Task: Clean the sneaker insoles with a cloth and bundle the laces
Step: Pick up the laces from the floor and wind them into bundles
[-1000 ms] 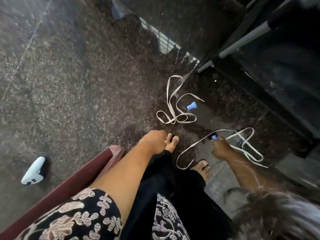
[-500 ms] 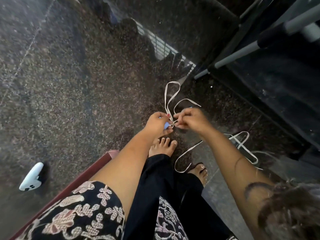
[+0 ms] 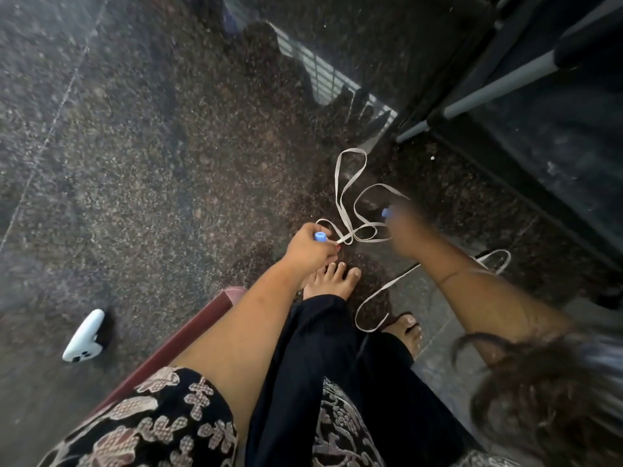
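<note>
Laces lay on the speckled floor [image 3: 161, 170]: one white lace [image 3: 340, 197] looped ahead of the left foot [image 3: 332, 281], its near end reaching the fingertips of the left hand [image 3: 312, 247], whose curled fingers gripped a small blue piece [image 3: 319, 236]. The second lace [image 3: 379, 293] trailed from beside the right foot [image 3: 406, 328], passed under the right forearm and ended in loops further right. The right hand [image 3: 403, 230] was blurred over the first lace's loops, a second blue piece [image 3: 385, 213] at its fingertips, and whether it grasped anything could not be told; a white controller [image 3: 84, 337] lay well apart to the left.
</note>
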Motion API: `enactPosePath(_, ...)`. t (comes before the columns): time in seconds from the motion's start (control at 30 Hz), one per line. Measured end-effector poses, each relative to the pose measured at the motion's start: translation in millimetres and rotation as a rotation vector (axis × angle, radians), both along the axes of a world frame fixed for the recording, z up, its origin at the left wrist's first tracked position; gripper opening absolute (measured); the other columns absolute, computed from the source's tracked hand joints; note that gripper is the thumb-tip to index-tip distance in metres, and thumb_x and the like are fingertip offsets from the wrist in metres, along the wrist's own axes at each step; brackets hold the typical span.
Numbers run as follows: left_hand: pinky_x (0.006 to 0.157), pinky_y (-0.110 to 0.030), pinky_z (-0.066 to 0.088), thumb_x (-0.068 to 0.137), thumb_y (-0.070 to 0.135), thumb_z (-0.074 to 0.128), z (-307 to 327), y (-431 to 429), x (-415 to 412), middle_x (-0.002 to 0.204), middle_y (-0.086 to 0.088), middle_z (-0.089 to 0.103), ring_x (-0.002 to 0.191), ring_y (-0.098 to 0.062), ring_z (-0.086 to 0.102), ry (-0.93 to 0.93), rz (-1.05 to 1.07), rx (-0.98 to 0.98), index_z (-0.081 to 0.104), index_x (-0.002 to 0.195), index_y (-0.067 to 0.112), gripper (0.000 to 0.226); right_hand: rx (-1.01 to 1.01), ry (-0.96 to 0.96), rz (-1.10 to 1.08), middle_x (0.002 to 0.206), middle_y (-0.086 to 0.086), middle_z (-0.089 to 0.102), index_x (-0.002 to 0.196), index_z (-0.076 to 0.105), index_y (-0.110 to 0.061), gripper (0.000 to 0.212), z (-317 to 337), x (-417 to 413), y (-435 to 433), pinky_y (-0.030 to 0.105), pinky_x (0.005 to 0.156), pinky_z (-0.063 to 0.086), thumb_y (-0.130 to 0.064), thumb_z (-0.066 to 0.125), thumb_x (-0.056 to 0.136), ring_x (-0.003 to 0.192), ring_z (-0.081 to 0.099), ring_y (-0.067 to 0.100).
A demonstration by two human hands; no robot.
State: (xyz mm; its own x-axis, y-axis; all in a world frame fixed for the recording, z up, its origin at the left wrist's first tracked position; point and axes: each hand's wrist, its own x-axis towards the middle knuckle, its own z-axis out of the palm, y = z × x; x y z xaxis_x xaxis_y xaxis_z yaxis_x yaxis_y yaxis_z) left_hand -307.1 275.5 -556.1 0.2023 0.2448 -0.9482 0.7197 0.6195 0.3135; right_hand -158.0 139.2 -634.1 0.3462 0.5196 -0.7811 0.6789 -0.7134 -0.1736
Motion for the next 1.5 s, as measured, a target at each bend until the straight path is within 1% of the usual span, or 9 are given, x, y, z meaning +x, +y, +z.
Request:
enactPosePath(0.17,0.079,-0.028,0.051,0.089,-0.009,0.049,52.0,5.4,27.0,0.087,-0.005,0.057,0.079,-0.012,0.057,-0.068,0.138,-0.001,0.047,0.084,0.015,0.025,0.295,0.126,-0.471,0.124,0.017,0.056,0.112,0.067,0.002,0.029,80.4,0.4,15.7,0.013,0.089,0.038,0.000,0.062,0.083,0.112,0.058,0.026)
enactPosePath(0.3,0.080,-0.028,0.051,0.091,-0.012,0.042,130.6,13.7,55.1,0.084,-0.006,0.058,0.077,-0.014,0.057,-0.196,0.321,0.038,0.049,0.080,0.012,0.027,0.544,0.344,-0.939,0.090,0.001,0.068,0.097,0.073,-0.003,0.016,196.6,-4.6,35.8,0.006,0.069,0.041,-0.003,0.070,0.081,0.069,0.060,-0.013)
enactPosePath(0.43,0.083,-0.024,0.051,0.089,-0.012,0.041,236.6,29.7,79.2,0.091,-0.004,0.059,0.086,-0.012,0.059,-0.368,0.311,0.131,0.053,0.080,0.013,0.028,0.755,0.504,-1.295,0.087,-0.003,0.071,0.084,0.071,-0.014,0.014,320.7,0.4,58.6,0.030,0.081,0.052,0.000,0.068,0.082,0.076,0.063,0.006)
enactPosePath(0.53,0.081,-0.021,0.052,0.089,-0.013,0.040,323.6,47.2,99.4,0.095,-0.002,0.061,0.090,-0.012,0.060,-0.513,0.351,0.129,0.055,0.087,0.014,0.030,0.880,0.593,-1.403,0.083,0.001,0.069,0.087,0.065,-0.017,0.017,414.2,13.1,74.5,0.037,0.079,0.051,-0.001,0.068,0.081,0.079,0.062,0.017)
enactPosePath(0.77,0.087,-0.026,0.053,0.093,-0.007,0.044,529.7,54.6,156.5,0.110,-0.009,0.062,0.096,-0.017,0.064,-0.843,0.210,0.083,0.047,0.106,0.017,0.028,1.137,0.791,-1.463,0.087,0.008,0.071,0.105,0.055,-0.014,0.028,622.0,52.6,66.0,0.025,0.078,0.054,-0.002,0.067,0.083,0.087,0.068,0.016)
enactPosePath(1.07,0.077,-0.026,0.057,0.092,0.008,0.054,669.6,-26.4,217.8,0.111,-0.013,0.067,0.090,-0.019,0.071,-0.986,-0.114,-0.023,0.046,0.108,0.013,0.018,1.495,0.610,-1.683,0.099,0.010,0.070,0.114,0.054,-0.005,0.030,754.2,71.2,-20.9,0.024,0.085,0.055,0.000,0.061,0.086,0.093,0.067,0.016)
enactPosePath(1.27,0.087,-0.032,0.055,0.091,0.011,0.058,691.7,-109.6,254.6,0.107,-0.013,0.069,0.097,-0.022,0.069,-0.965,-0.409,-0.047,0.051,0.108,0.002,0.020,1.677,0.417,-1.869,0.105,0.016,0.068,0.117,0.054,-0.004,0.031,772.4,85.2,-103.1,0.020,0.072,0.055,0.002,0.060,0.087,0.089,0.068,0.017)
enactPosePath(1.4,0.070,-0.018,0.056,0.088,0.001,0.058,688.5,-178.3,271.6,0.096,-0.015,0.067,0.085,-0.019,0.066,-0.969,-0.536,-0.064,0.053,0.090,0.007,0.008,1.734,0.292,-2.024,0.095,0.011,0.068,0.113,0.057,-0.004,0.029,772.5,88.5,-170.8,0.018,0.069,0.055,0.008,0.057,0.087,0.083,0.068,0.016)
enactPosePath(1.5,0.066,-0.018,0.053,0.088,0.005,0.060,680.1,-237.9,285.2,0.093,-0.015,0.064,0.082,-0.016,0.063,-0.942,-0.658,-0.094,0.055,0.093,0.005,0.007,1.736,0.143,-2.114,0.084,0.007,0.065,0.105,0.059,-0.004,0.024,770.0,91.3,-230.3,0.018,0.066,0.054,0.012,0.054,0.087,0.072,0.065,0.011)
